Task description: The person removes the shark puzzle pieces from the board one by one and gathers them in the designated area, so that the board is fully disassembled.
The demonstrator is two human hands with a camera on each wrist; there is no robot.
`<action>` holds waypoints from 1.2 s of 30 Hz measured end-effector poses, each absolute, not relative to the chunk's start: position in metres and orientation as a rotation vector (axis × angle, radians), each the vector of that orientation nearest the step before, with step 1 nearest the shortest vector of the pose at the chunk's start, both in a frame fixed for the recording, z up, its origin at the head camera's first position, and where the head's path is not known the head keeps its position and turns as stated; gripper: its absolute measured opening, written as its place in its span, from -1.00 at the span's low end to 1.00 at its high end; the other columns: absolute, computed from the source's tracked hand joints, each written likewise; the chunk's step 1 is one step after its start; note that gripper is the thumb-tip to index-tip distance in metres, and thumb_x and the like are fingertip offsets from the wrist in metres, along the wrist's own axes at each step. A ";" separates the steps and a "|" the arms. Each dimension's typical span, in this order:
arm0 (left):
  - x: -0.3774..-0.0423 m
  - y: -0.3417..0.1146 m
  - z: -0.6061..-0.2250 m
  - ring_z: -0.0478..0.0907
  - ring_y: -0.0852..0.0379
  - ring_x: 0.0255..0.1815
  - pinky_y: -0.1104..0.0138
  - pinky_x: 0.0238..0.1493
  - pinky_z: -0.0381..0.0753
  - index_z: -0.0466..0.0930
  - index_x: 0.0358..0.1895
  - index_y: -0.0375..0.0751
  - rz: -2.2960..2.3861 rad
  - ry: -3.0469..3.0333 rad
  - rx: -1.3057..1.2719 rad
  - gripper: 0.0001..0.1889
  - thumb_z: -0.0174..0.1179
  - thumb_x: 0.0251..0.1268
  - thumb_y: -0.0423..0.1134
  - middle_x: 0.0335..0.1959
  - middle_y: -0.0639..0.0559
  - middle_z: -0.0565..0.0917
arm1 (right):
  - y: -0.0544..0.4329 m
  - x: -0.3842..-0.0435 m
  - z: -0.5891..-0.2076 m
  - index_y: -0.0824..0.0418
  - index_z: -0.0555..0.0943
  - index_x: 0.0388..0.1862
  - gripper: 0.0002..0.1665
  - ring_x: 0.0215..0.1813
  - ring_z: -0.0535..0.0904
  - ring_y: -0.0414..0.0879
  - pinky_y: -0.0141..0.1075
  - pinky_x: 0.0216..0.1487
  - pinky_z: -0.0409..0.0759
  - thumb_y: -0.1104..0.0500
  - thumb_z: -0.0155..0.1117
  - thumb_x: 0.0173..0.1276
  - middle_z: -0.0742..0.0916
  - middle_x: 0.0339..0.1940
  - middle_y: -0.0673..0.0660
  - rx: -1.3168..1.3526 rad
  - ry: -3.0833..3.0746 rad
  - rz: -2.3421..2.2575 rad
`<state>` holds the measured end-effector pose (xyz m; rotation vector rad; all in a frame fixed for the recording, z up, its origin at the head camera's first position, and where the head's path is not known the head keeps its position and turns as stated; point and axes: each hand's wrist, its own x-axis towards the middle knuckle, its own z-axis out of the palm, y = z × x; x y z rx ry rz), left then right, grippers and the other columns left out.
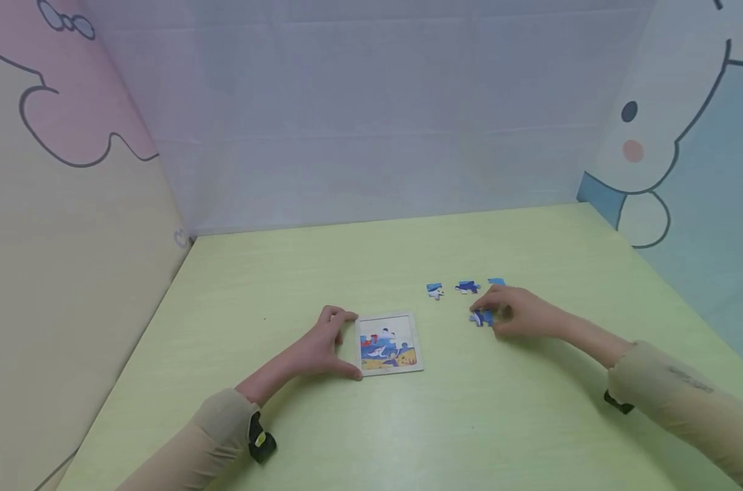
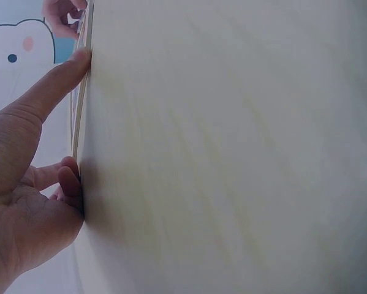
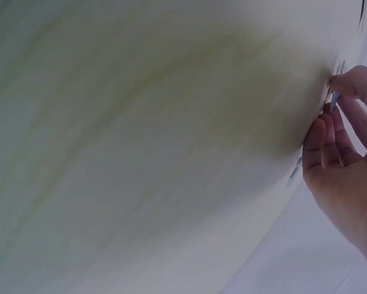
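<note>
A square jigsaw puzzle board with a pale frame and a partly filled sea picture lies flat on the table. My left hand holds its left side, thumb at the near corner and fingers at the far corner; the left wrist view shows the thumb along the board's edge. To the right, my right hand pinches a blue and white puzzle piece between thumb and fingers, low over the tabletop. In the right wrist view the piece appears edge-on, partly hidden by the fingers.
Beyond the right hand lie a blue and white piece, a dark blue piece and a light blue piece partly behind the fingers. The pale green table meets a white curtain at the back, with printed panels at both sides.
</note>
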<state>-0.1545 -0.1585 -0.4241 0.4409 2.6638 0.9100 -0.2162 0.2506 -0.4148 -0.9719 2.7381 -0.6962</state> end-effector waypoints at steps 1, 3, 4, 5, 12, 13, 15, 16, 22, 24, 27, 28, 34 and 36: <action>-0.155 -0.158 -0.424 0.36 0.15 -0.17 0.32 -0.15 0.39 0.25 0.44 -0.10 0.909 2.665 0.442 0.12 0.65 -0.32 0.07 0.27 -0.07 0.20 | 0.254 -0.217 -0.415 -0.02 0.68 0.08 -0.46 -0.19 0.42 -0.17 -0.39 -0.23 0.38 0.37 0.33 0.11 0.66 -0.09 -0.05 -0.963 2.741 -0.701; -0.155 -0.159 -0.425 0.37 0.15 -0.16 0.31 -0.15 0.39 0.25 0.44 -0.09 0.908 2.664 0.443 0.12 0.65 -0.32 0.07 0.27 -0.08 0.19 | 0.261 -0.217 -0.416 -0.04 0.68 0.08 -0.45 -0.20 0.40 -0.16 -0.38 -0.23 0.37 0.36 0.34 0.11 0.65 -0.10 -0.05 -0.956 2.746 -0.707; -0.155 -0.159 -0.426 0.37 0.15 -0.16 0.31 -0.15 0.39 0.24 0.44 -0.09 0.907 2.665 0.446 0.12 0.65 -0.32 0.07 0.27 -0.08 0.19 | 0.264 -0.218 -0.416 -0.06 0.68 0.08 -0.44 -0.20 0.40 -0.16 -0.39 -0.22 0.38 0.36 0.35 0.11 0.64 -0.09 -0.05 -0.952 2.750 -0.708; -0.156 -0.159 -0.426 0.36 0.15 -0.16 0.31 -0.14 0.40 0.24 0.44 -0.09 0.908 2.665 0.447 0.12 0.65 -0.32 0.08 0.27 -0.08 0.19 | 0.267 -0.218 -0.417 -0.07 0.67 0.09 -0.44 -0.20 0.39 -0.17 -0.38 -0.22 0.37 0.36 0.36 0.11 0.63 -0.09 -0.06 -0.949 2.754 -0.709; -0.157 -0.159 -0.427 0.36 0.15 -0.14 0.32 -0.12 0.40 0.23 0.45 -0.06 0.914 2.659 0.454 0.12 0.65 -0.31 0.08 0.28 -0.05 0.18 | 0.289 -0.222 -0.422 -0.08 0.67 0.11 -0.46 -0.19 0.40 -0.15 -0.38 -0.20 0.42 0.31 0.39 0.15 0.63 -0.06 -0.02 -0.824 2.760 -0.757; -0.157 -0.159 -0.427 0.36 0.15 -0.14 0.32 -0.12 0.40 0.24 0.44 -0.06 0.915 2.659 0.453 0.12 0.65 -0.31 0.08 0.28 -0.05 0.18 | 0.293 -0.223 -0.423 -0.09 0.67 0.11 -0.47 -0.18 0.40 -0.15 -0.38 -0.20 0.42 0.30 0.39 0.16 0.63 -0.05 -0.02 -0.813 2.754 -0.776; -0.157 -0.158 -0.427 0.36 0.15 -0.13 0.32 -0.12 0.40 0.23 0.45 -0.06 0.910 2.660 0.450 0.12 0.64 -0.30 0.09 0.28 -0.05 0.18 | 0.299 -0.223 -0.425 -0.08 0.66 0.13 -0.49 -0.17 0.40 -0.18 -0.39 -0.19 0.43 0.28 0.40 0.20 0.64 0.00 -0.01 -0.802 2.743 -0.807; -0.158 -0.158 -0.427 0.36 0.14 -0.13 0.32 -0.12 0.40 0.23 0.45 -0.06 0.906 2.659 0.447 0.12 0.64 -0.30 0.09 0.29 -0.05 0.18 | 0.301 -0.223 -0.426 -0.07 0.66 0.13 -0.50 -0.16 0.41 -0.19 -0.40 -0.18 0.44 0.27 0.40 0.21 0.64 0.01 -0.01 -0.802 2.737 -0.825; -0.160 -0.158 -0.427 0.36 0.14 -0.13 0.32 -0.12 0.41 0.23 0.45 -0.07 0.902 2.660 0.449 0.12 0.64 -0.29 0.08 0.29 -0.06 0.18 | 0.309 -0.221 -0.427 -0.02 0.65 0.16 -0.53 -0.14 0.41 -0.25 -0.43 -0.14 0.46 0.23 0.39 0.26 0.64 0.02 0.02 -0.798 2.682 -0.908; -0.161 -0.158 -0.426 0.36 0.15 -0.12 0.33 -0.12 0.41 0.23 0.45 -0.07 0.900 2.662 0.455 0.11 0.64 -0.29 0.09 0.29 -0.06 0.18 | 0.309 -0.222 -0.427 -0.02 0.65 0.16 -0.54 -0.14 0.41 -0.25 -0.44 -0.14 0.46 0.23 0.39 0.27 0.63 0.01 0.03 -0.795 2.665 -0.928; -0.162 -0.159 -0.426 0.36 0.14 -0.12 0.32 -0.12 0.41 0.23 0.45 -0.06 0.898 2.661 0.459 0.11 0.63 -0.29 0.10 0.28 -0.05 0.18 | 0.309 -0.223 -0.427 -0.03 0.65 0.17 -0.54 -0.10 0.43 -0.27 -0.45 -0.09 0.46 0.20 0.38 0.29 0.63 0.03 0.01 -0.790 2.656 -0.925; -0.162 -0.159 -0.426 0.36 0.14 -0.12 0.31 -0.12 0.41 0.23 0.45 -0.06 0.901 2.661 0.458 0.11 0.64 -0.29 0.09 0.28 -0.06 0.19 | 0.309 -0.224 -0.427 -0.04 0.65 0.17 -0.55 -0.08 0.43 -0.28 -0.45 -0.08 0.47 0.20 0.38 0.29 0.63 0.03 0.01 -0.786 2.650 -0.928; -0.161 -0.160 -0.427 0.35 0.13 -0.10 0.31 -0.12 0.41 0.24 0.44 -0.07 0.898 2.659 0.442 0.11 0.64 -0.30 0.09 0.28 -0.06 0.19 | 0.308 -0.227 -0.430 -0.06 0.64 0.18 -0.55 -0.08 0.42 -0.26 -0.44 -0.10 0.45 0.17 0.38 0.30 0.63 0.05 0.01 -0.772 2.627 -0.936; -0.161 -0.160 -0.427 0.35 0.13 -0.11 0.31 -0.12 0.41 0.24 0.44 -0.07 0.897 2.662 0.443 0.11 0.64 -0.29 0.09 0.29 -0.07 0.18 | 0.308 -0.228 -0.430 -0.06 0.65 0.17 -0.56 -0.10 0.41 -0.25 -0.44 -0.11 0.45 0.17 0.38 0.30 0.63 0.05 0.02 -0.770 2.630 -0.932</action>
